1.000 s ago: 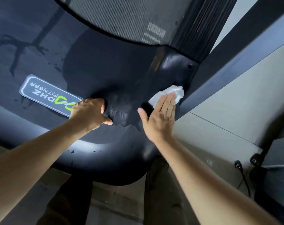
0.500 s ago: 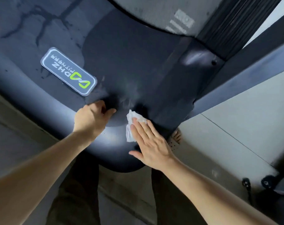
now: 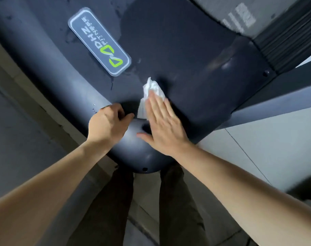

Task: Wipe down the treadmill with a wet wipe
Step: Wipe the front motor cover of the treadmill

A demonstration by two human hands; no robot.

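Observation:
The treadmill's dark front cover [image 3: 195,50] fills the upper half of the head view, with wet streaks and a grey logo badge [image 3: 99,41] on it. A crumpled white wet wipe [image 3: 152,90] lies on the cover just below the badge. My right hand [image 3: 164,125] presses flat on the wipe's lower part, fingers straight and together. My left hand [image 3: 107,124] rests beside it on the cover's rounded front edge, fingers curled against the surface, holding nothing.
The grey running belt [image 3: 243,16] and ribbed side rail [image 3: 286,38] sit at the top right. A dark upright post [image 3: 284,91] crosses on the right above a pale floor [image 3: 275,148]. My legs [image 3: 177,210] stand below the cover.
My right hand slid the wipe from the right corner near the post leftward to the middle of the cover, beside my left hand. The view shifted, so the badge sits further right.

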